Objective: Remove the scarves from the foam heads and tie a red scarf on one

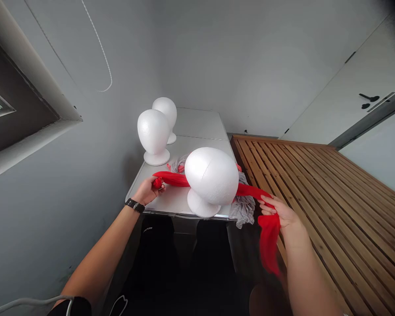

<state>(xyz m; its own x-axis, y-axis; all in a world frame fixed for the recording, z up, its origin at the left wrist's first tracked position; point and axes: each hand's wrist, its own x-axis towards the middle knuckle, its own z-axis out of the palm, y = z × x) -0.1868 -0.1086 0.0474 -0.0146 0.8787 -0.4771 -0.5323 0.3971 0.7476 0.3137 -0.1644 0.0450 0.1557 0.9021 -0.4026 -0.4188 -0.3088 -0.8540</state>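
Hands, left [147, 191] and right [279, 213], grip one red scarf [173, 179] beside three foam heads [212, 175].

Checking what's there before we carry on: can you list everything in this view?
foam mannequin heads: 3, white, standing on the table, one near, two farther
table: 1, white, ahead of the person
red fabric: 1 length, red, running between the hands behind the nearest head
grey fabric: 1 crumpled piece, grey, at the table's right edge
fabric bundle: 1, grey and red, on the table beyond the nearest head
slatted wooden surface: 1, warm brown, right of the table
door: 1, white, upper right
wristwatch: 1, black, on the left wrist
left hand: 1, gripping the red fabric
right hand: 1, holding the red fabric
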